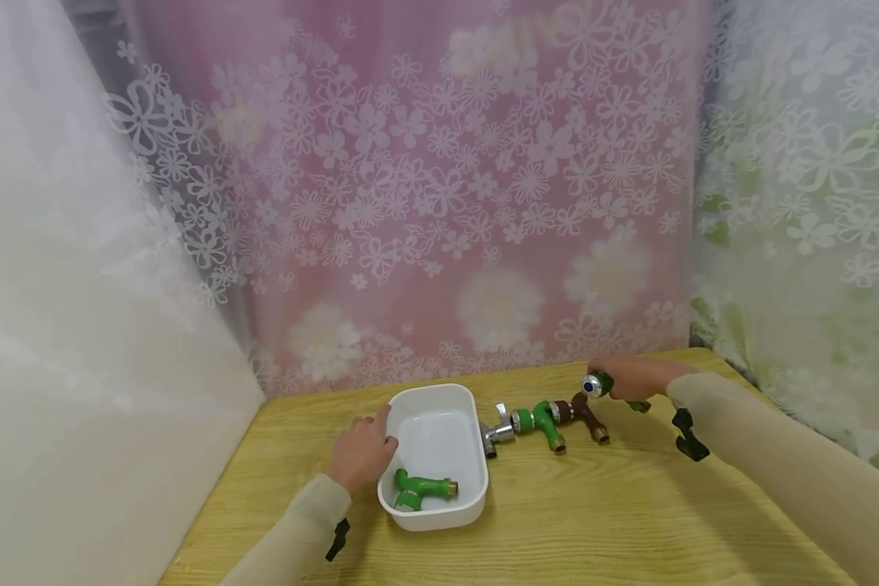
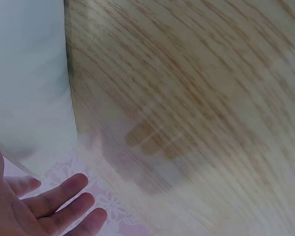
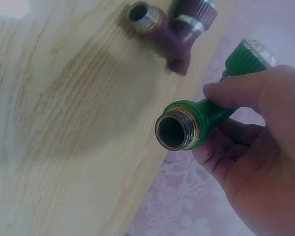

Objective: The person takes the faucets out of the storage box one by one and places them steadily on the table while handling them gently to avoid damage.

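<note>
My right hand (image 1: 636,375) grips a green tap (image 3: 202,121), raised a little above the table, between thumb and fingers. Its threaded brass end and ribbed green knob show in the right wrist view. Just left of it lies a maroon tap (image 1: 590,419), followed by another green tap (image 1: 545,423) and a chrome tap (image 1: 500,433) in a row. On the left rim of a white basin (image 1: 476,399) rests my left hand (image 1: 362,450); its fingers are spread loosely outside the wall. One green tap (image 1: 426,487) lies in the basin's near end.
All of this stands on a wood-grained table (image 1: 579,521). A pink flowered curtain (image 1: 439,203) hangs along the back edge, with pale sheets (image 1: 813,244) at the sides. The chrome tap sits close against the basin's right wall.
</note>
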Demonstrator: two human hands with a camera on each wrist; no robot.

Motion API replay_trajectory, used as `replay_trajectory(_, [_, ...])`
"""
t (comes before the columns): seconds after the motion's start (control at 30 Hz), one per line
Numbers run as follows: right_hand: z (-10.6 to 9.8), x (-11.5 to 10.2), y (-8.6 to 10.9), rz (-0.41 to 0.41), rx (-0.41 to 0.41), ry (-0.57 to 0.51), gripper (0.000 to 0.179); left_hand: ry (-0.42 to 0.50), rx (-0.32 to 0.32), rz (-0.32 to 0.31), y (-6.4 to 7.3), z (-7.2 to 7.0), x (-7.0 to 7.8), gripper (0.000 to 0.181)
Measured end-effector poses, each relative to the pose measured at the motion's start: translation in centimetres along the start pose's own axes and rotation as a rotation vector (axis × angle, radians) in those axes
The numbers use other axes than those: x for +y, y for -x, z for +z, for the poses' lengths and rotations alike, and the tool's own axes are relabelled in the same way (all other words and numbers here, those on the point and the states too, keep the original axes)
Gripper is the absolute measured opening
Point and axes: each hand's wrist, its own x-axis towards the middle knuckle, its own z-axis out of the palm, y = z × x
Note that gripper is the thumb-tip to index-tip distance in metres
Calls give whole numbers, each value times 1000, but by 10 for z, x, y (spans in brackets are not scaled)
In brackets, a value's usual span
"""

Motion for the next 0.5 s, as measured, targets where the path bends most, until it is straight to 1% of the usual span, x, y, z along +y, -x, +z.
replay_trajectory(0.23, [6,16,1,44,-2,14,37,-4,-7,0,-1,-2,1,58])
replay_trajectory(0.37, [14,26,1,61,8,10,37,-5,-11,2,0,-1,1,59])
replay_trajectory(0.5, [20,31,2,87,7,6,37,-12,-8,6,-1,0,0,59])
